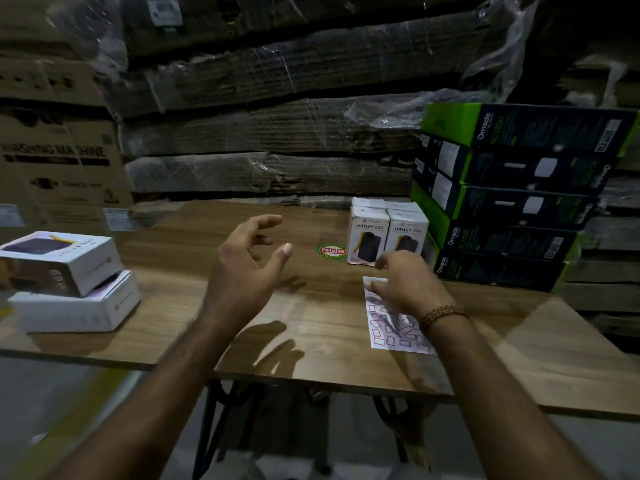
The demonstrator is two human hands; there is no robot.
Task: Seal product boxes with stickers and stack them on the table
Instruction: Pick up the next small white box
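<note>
The sticker sheet [394, 323] lies flat on the surface [311, 323], long side pointing away. The right hand [405, 285] rests on its far end; I cannot tell if those fingers pinch. The left hand [247, 268] hovers left of the sheet, fingers apart. White boxes [65, 278] wait far left of the sheet.
</note>
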